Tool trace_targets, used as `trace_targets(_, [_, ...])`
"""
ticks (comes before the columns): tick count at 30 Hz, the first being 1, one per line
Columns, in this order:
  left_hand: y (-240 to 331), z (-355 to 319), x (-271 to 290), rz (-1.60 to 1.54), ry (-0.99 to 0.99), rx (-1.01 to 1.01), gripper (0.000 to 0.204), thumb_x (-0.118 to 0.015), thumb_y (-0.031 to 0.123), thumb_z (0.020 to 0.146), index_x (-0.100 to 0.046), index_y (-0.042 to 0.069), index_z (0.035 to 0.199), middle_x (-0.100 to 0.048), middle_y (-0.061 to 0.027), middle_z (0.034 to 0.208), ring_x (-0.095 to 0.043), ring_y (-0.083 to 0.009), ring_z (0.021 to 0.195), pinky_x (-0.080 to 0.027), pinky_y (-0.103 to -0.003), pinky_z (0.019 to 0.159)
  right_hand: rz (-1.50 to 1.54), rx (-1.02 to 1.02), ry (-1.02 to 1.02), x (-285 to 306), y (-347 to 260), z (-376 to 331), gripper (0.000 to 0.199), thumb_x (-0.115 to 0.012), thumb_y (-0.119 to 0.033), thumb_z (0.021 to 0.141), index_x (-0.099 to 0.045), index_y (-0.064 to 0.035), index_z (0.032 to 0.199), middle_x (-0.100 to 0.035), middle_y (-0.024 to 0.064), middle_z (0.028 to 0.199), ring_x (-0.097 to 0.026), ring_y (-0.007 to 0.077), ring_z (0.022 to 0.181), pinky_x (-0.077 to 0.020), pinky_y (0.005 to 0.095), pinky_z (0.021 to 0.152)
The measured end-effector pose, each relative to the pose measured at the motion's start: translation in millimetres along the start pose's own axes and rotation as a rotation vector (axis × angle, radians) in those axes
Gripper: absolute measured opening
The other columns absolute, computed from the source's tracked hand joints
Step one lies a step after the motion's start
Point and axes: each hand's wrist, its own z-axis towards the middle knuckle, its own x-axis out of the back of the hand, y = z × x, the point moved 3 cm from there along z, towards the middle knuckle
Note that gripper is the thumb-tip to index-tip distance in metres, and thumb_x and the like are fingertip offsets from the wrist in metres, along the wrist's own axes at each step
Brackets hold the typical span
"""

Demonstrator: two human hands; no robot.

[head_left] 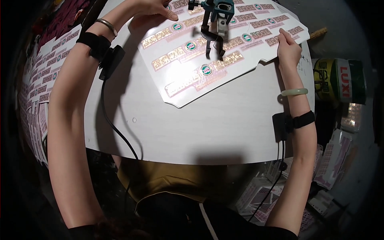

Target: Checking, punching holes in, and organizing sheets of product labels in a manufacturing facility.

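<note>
A large white printed sheet (200, 86) with notched corners lies tilted across the far half of the white table (180, 132). It carries rows of shiny gold blocks, pink print and round green emblems. My right hand (290, 52) is closed at the sheet's right edge, fingers curled and thumb side up, gripping it there. At the far left, my left hand (154, 7) is over the sheet with its thumb stretched out; its other fingers are mostly cut off by the top of the picture. A teal and black bracket (218, 24) hangs over the sheet's middle, partly covering the print.
More printed sheets (50, 70) are piled left of the table. On the right stand a green, yellow and white bag (340, 82) and packs of printed pieces (334, 160). Black cables (120, 132) run from the bands on my forearms.
</note>
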Motion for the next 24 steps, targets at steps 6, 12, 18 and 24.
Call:
trace_targets(6, [6, 7, 0, 0.111, 0.050, -0.036, 0.040, -0.083, 0.030, 0.071, -0.065, 0.001, 0.091, -0.068, -0.0054, 0.080, -0.064, -0.0143, 0.077, -0.049, -0.030, 0.072, -0.014, 0.045, 0.038, 7, 5, -5, 0.026, -0.059, -0.017, 0.089, -0.071, -0.0091, 0.111, -0.069, 0.0120, 0.111, -0.064, 0.0198, 0.103, -0.0470, 0.0294, 0.092])
trace_targets(12, [37, 1, 5, 0.168, 0.063, 0.232, 0.055, -0.083, 0.039, 0.068, -0.063, 0.004, 0.105, -0.067, -0.0153, 0.097, -0.064, -0.0268, 0.089, -0.053, -0.038, 0.078, 0.025, 0.028, 0.050, 14, 14, -11, 0.028, -0.058, -0.017, 0.090, -0.069, -0.0072, 0.113, -0.069, 0.0131, 0.112, -0.064, 0.0204, 0.104, -0.0467, 0.0295, 0.092])
trace_targets(18, [31, 10, 11, 0.230, 0.077, 0.165, 0.047, -0.083, 0.035, 0.069, -0.064, 0.002, 0.098, -0.067, -0.0138, 0.091, -0.064, -0.0260, 0.083, -0.053, -0.037, 0.073, 0.065, 0.061, 0.066, 13, 17, -15, 0.029, -0.057, -0.017, 0.090, -0.069, -0.0066, 0.113, -0.069, 0.0132, 0.111, -0.064, 0.0204, 0.101, -0.0468, 0.0300, 0.091])
trace_targets(24, [41, 14, 9, 0.308, 0.084, 0.172, 0.040, -0.081, 0.031, 0.072, -0.065, 0.004, 0.097, -0.067, -0.0131, 0.091, -0.064, -0.0254, 0.083, -0.053, -0.037, 0.073, 0.084, 0.092, 0.098, 14, 26, -15, 0.028, -0.057, -0.017, 0.089, -0.070, -0.0059, 0.112, -0.070, 0.0134, 0.108, -0.065, 0.0202, 0.099, -0.0473, 0.0296, 0.089])
